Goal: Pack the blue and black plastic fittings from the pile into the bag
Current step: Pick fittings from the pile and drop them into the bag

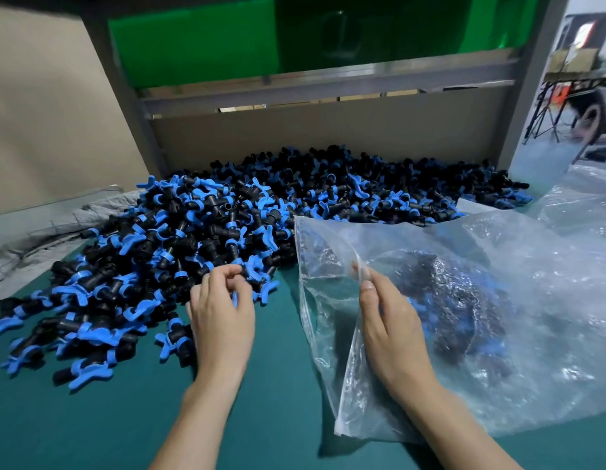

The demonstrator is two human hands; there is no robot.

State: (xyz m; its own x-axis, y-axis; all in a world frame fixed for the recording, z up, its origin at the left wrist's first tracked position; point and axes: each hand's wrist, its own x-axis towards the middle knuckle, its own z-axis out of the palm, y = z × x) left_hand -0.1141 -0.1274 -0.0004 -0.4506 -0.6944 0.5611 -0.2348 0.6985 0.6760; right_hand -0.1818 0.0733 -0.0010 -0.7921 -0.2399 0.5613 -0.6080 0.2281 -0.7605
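On the green mat (278,418), the left hand (220,317) grips fittings (252,271) and the right hand (389,330) pinches the bag (328,252) open; a slack rim could spill them.

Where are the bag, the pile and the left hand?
bag (325,334): head view, clear wall near its mouth.
pile (227,215): head view, middle of the heap.
left hand (223,313): head view, back of the hand.

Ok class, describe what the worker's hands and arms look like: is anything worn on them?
Both are bare. The left hand and right hand wear no gloves, and no ring or watch shows. The left forearm and right forearm are uncovered down to the picture's edge: no sleeve, wristband or marking is visible.
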